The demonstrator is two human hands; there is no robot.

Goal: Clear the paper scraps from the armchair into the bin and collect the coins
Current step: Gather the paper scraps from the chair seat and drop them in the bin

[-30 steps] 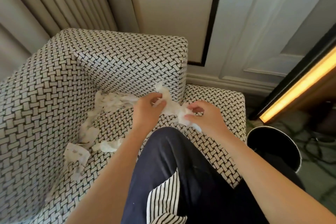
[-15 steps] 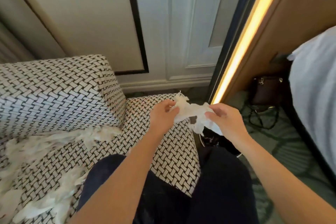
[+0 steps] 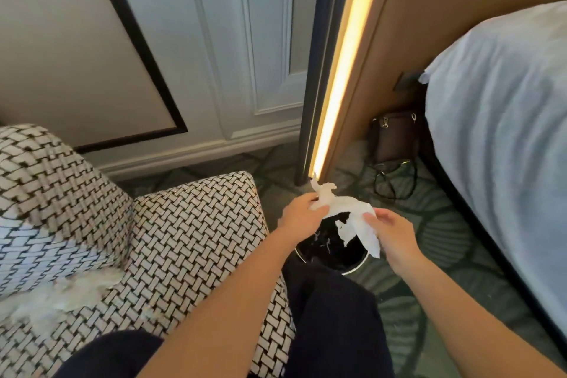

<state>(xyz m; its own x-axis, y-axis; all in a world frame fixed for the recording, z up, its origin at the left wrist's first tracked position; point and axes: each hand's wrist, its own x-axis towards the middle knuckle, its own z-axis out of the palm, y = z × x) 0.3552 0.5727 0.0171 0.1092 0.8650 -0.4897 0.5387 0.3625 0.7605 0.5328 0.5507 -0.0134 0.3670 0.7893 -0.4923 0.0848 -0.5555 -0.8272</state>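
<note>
Both hands hold one bunch of torn white paper scraps (image 3: 346, 212) right above the black round bin (image 3: 333, 250), which stands on the floor to the right of the armchair. My left hand (image 3: 302, 215) pinches the bunch at its upper left end. My right hand (image 3: 389, 232) grips its lower right end. More white scraps (image 3: 61, 294) lie on the seat of the black-and-white woven armchair (image 3: 190, 242) at the lower left, blurred. A few small scraps show inside the bin. No coins are visible.
A bed with white bedding (image 3: 503, 138) fills the right side. A dark handbag (image 3: 394, 138) with a cable stands on the patterned carpet beyond the bin, beside a lit wall strip (image 3: 343, 70). My dark-trousered legs are at the bottom.
Both hands carried the paper bunch rightward from above the armchair seat, past its arm, to over the bin. The view swung right with them.
</note>
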